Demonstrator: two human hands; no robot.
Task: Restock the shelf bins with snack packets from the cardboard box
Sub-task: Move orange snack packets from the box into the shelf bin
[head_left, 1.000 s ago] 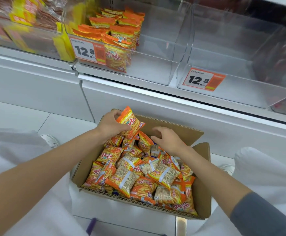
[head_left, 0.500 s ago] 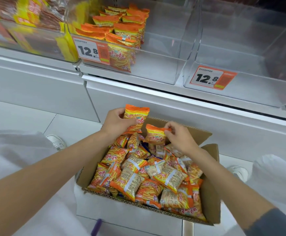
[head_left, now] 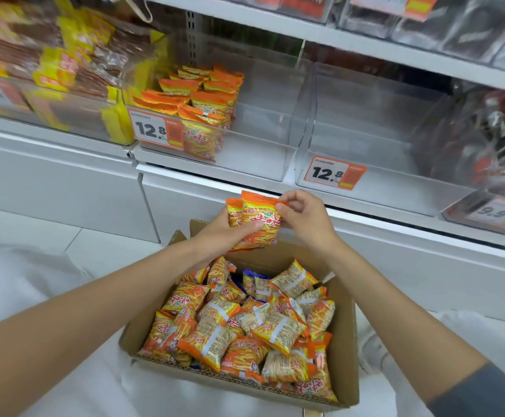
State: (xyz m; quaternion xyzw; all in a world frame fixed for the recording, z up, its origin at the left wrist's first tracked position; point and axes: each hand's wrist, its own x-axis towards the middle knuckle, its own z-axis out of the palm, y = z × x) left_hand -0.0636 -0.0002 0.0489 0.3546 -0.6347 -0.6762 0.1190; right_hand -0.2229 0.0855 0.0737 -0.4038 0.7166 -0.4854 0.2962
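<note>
Yellow-edged packets [head_left: 55,67] far left; dark packets [head_left: 486,139] far right; 9.9 price tag [head_left: 493,210].

You face a white metal shelving unit [head_left: 365,46]. Its plain white base panels [head_left: 58,182] run along the bottom, meeting a floor [head_left: 34,221] of large pale tiles with thin grey joints. A perforated upright [head_left: 191,34] shows at the back. 3 orange price labels face you: the left label [head_left: 156,130] and middle label [head_left: 334,173] read 12.8, the right label [head_left: 496,210] reads 9.9. Light is even and bright.

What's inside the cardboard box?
Orange snack packets piled loosely, plus a blue packet toward the back. Lower layers and the cardboard box floor are covered.
</note>
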